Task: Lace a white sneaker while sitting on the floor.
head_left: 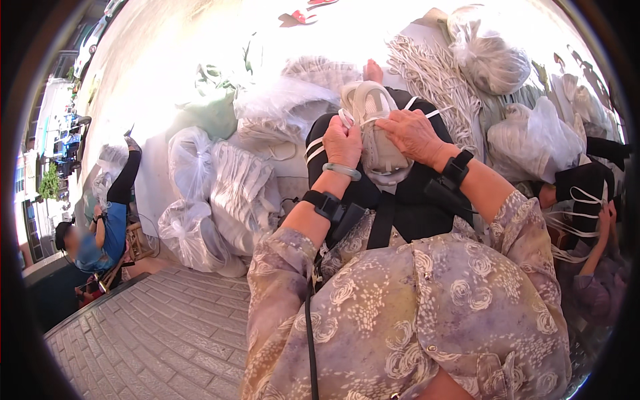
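- The pale beige shoe (387, 152) sits on the person's lap, just right of the left hand (342, 143) and reaching under the fingers of the right hand (415, 135).
- That left hand has its fingertips drawn together on a white lace (346, 119); the right hand's fingers bunch against the shoe's upper, though I can't tell from here whether they pinch the lace too.
- I'd judge the shoe light, soft and giving in the upper, firmer along the sole, and hardly fragile.
- The lace looks limp, light and apt to slide; I'd grip it close to the shoe, left fingers near its end, right palm steadying the shoe's side.
- Hidden from me: the shoe's underside against the dark trousers (427, 208), and whatever eyelets lie beneath the right fingers.
- Beyond the hands the glare washes out the ground; left of the left hand, cloudy plastic bags (189, 160) blur what they hold.
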{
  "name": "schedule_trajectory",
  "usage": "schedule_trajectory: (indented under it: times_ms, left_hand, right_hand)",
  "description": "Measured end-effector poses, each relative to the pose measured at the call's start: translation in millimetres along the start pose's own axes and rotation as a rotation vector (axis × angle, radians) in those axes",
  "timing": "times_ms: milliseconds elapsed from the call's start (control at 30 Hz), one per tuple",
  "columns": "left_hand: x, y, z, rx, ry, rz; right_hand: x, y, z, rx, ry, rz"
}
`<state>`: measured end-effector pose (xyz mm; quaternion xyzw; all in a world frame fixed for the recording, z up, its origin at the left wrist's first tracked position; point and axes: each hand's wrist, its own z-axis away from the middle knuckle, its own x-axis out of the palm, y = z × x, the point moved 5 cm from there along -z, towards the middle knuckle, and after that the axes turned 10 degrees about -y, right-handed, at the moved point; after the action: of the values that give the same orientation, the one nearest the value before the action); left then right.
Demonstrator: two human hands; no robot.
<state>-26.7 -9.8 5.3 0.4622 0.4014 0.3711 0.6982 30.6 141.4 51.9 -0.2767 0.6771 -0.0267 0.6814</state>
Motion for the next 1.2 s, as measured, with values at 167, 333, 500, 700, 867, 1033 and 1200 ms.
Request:
schedule_trajectory:
  times_ms: [167,333,500,700,867,1033,1200]
  left_hand:
    - [3.9,-3.4,-2.8,0.021,0.017,-0.028]
    - [0.4,-21.4,-11.2,0.134,0.094,-0.229]
    - [10.6,9.1,-1.5,0.212,0.096,-0.364]
    - [7.0,8.3,-11.6,0.083,0.022,-0.498]
    - [4.2,47.8,16.0,0.079,-0.065,-0.564]
    - [15.6,43.1,36.2,0.325,-0.18,-0.792]
    - [17.5,27.0,30.5,0.272,-0.187,-0.737]
  right_hand:
    - [4.0,5.3,2.8,0.022,0.004,-0.038]
    - [2.8,-0.3,1.6,0.034,0.001,-0.039]
    - [2.8,4.1,5.7,0.042,0.011,-0.041]
    - [3.1,0.1,0.5,0.024,0.024,-0.02]
    - [1.9,7.1,3.8,0.066,0.008,-0.044]
    - [-4.9,-2.5,-4.0,0.043,0.093,-0.044]
    - [2.0,-12.2,-10.5,-0.042,0.143,-0.093]
